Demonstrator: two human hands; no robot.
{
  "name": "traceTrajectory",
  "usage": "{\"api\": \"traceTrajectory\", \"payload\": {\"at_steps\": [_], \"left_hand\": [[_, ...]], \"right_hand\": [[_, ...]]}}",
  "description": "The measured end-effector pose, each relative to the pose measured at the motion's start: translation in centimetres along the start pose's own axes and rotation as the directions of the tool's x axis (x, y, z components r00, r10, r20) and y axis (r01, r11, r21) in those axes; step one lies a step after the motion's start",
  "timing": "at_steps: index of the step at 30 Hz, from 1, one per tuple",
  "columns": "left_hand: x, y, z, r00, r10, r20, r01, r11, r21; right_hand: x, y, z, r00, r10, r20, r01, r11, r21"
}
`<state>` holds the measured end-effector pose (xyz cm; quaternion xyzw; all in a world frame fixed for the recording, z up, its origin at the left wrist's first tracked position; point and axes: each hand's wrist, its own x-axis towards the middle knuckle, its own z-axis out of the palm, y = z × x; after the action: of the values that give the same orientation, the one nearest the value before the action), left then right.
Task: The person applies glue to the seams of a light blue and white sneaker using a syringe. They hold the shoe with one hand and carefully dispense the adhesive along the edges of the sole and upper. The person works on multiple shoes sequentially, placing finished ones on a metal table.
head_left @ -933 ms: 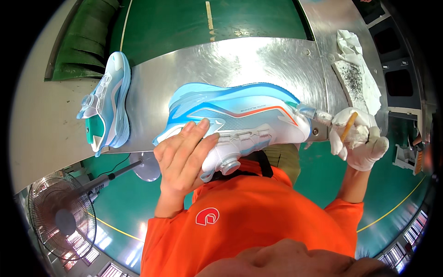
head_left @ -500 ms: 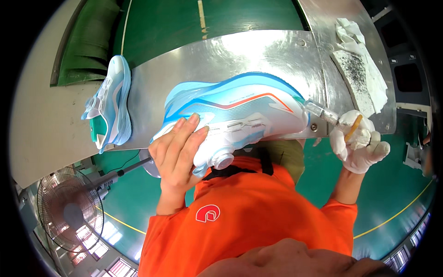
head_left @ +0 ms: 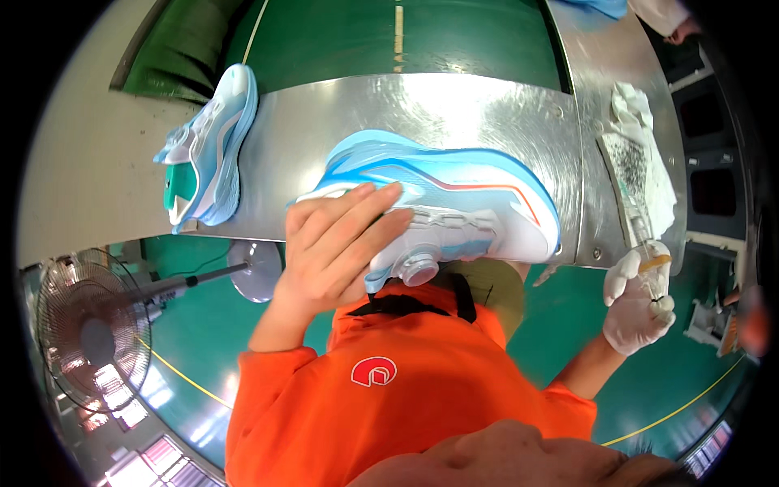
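A light-blue and white sports shoe [head_left: 454, 191] with an orange line lies on its side over the near edge of the steel table, sole facing away. My bare left hand [head_left: 341, 239] grips it near the collar; the thumb is hidden. Close to the fingers, a round dial [head_left: 419, 269] sits on the upper. My right hand [head_left: 637, 304], in a white glove with a yellow band [head_left: 655, 263] at the fingers, is closed round a slim brush-like tool [head_left: 639, 227] with a clear handle. Its tip is over the black-speckled white cloth [head_left: 637, 166], apart from the shoe; I cannot tell whether it touches the cloth.
A second matching shoe [head_left: 213, 150] stands at the left. Beyond the steel plate [head_left: 487, 105] runs a green belt [head_left: 341, 40]. Another person's hand [head_left: 683, 31] and a blue object [head_left: 600, 6] show at the far right. A standing fan [head_left: 93, 341] is at the lower left.
My right hand has drawn the tool away from the shoe's toe and swung it toward the cloth. The left hand still holds the shoe. Another person's hand has come in at the far right.
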<state>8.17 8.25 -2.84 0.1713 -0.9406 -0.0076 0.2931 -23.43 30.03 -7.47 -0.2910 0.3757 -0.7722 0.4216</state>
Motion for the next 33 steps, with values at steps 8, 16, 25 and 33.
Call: {"api": "traceTrajectory", "payload": {"at_steps": [8, 16, 25, 33], "left_hand": [[0.7, -2.8, 0.2, 0.993, 0.119, 0.025, -0.111, 0.97, -0.215], [-0.3, -2.9, 0.7, 0.994, 0.104, -0.034, -0.108, 0.974, -0.199], [-0.1, -1.2, 0.5, 0.999, 0.047, -0.016, -0.048, 0.996, -0.069], [0.7, -0.2, 0.6, 0.999, 0.029, 0.04, -0.028, 0.999, -0.03]], "right_hand": [[1.2, -1.9, 3.1, 0.957, -0.048, -0.288, -0.134, 0.803, -0.58], [2.9, -1.9, 4.0, 0.939, -0.074, -0.336, -0.197, 0.686, -0.701], [3.3, -1.2, 2.9, 0.835, -0.01, -0.55, -0.454, 0.552, -0.699], [1.0, -1.1, 2.5, 0.84, -0.102, -0.533, -0.315, 0.708, -0.632]]}}
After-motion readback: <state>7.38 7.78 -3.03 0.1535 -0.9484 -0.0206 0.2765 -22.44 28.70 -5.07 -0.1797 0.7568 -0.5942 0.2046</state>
